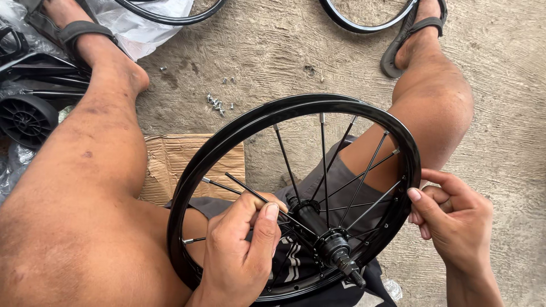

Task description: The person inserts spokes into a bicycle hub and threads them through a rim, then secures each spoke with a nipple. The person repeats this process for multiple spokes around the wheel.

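A small black bicycle wheel rim (244,128) rests on my lap, with thin black spokes running to a hub (333,247) that has a threaded axle. My left hand (242,250) pinches a loose black spoke (244,187) that points up and left from the hub. At the rim's right side, my right hand (455,219) has its fingers closed against the outer edge; what they pinch is hidden.
Small silver spoke nipples (218,104) lie scattered on the concrete floor. A torn piece of cardboard (170,162) lies under my left leg. Two more black rims (369,23) lie at the top, a black plastic wheel (25,119) and plastic wrap at left.
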